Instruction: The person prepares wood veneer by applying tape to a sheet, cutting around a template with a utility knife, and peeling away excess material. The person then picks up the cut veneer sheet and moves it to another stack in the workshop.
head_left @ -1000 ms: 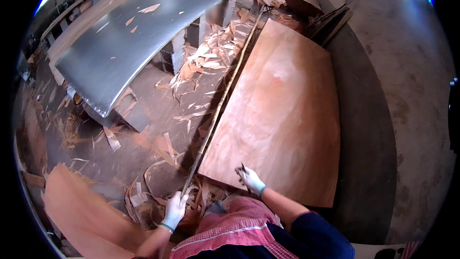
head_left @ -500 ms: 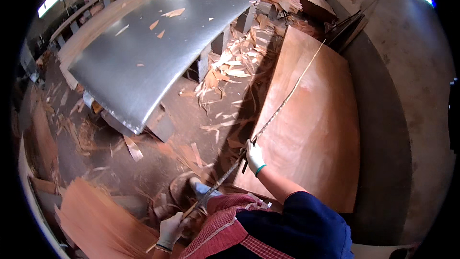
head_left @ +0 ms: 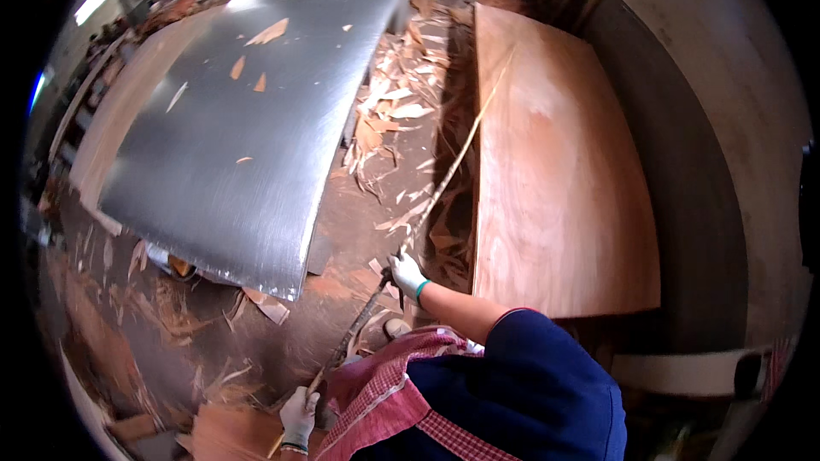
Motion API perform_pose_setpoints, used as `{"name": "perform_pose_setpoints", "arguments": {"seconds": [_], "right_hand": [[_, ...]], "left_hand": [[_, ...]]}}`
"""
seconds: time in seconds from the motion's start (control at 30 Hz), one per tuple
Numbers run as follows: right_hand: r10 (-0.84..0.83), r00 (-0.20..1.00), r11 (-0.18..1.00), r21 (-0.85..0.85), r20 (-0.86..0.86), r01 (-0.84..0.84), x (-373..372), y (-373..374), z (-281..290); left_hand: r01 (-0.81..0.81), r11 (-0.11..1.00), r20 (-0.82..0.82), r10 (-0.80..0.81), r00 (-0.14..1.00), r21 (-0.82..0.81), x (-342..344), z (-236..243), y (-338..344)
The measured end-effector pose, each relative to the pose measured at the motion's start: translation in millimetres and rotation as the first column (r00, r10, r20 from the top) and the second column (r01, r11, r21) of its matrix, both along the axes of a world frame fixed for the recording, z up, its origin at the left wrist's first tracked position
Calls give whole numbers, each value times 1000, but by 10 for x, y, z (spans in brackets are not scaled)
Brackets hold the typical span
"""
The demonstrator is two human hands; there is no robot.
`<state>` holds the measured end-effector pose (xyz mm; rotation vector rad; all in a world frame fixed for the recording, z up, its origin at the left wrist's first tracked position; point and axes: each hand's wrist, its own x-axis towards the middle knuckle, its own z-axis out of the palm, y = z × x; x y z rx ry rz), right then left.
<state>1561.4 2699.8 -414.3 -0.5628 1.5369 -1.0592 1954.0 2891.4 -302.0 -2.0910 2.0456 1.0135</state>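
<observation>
Both of my gloved hands are closed round one long thin wooden stick. My left hand, low near my body, grips its near end. Farther up, my right hand holds it near the middle, beside a dark wrapped or knobbed part. From there the stick slants away to the right, and its far tip lies over the stack of reddish wood veneer sheets. Whether the tip touches the stack I cannot tell. To the left stands a table with a shiny grey metal top, bearing a few veneer scraps.
Torn veneer strips litter the floor between table and stack. More veneer lies at lower left. A pale sheet stack stands beyond the metal table. Along the right runs a wall with a dark lower band.
My view has turned, so the metal table and veneer stack sit differently. My right hand and the stick have swung left, off the stack's near part. Both hands keep their grip.
</observation>
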Motion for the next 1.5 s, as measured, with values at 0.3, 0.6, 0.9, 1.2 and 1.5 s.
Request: {"name": "perform_pose_setpoints", "arguments": {"seconds": [0.3,0.6,0.9,1.2,1.5], "right_hand": [[-187,976,982,-49,-115,183,1187,-143,-386],[561,495,787,243,-664,-567,2823,-43,-1371],[-144,899,986,19,-415,167,2572,-27,-129],[-8,781,920,301,-625,251,2019,1113,-806],[302,519,953,265,-799,-148,2296,688,-317]], "left_hand": [[254,967,83,-251,964,-34,1363,-52,-989],[195,899,94,-250,964,393,2547,366,-1043],[339,884,105,-389,915,322,2799,-196,-1619],[760,429,-131,-826,549,488,2723,-745,-2091],[614,784,119,-621,775,95,2892,-34,-1758]]}}
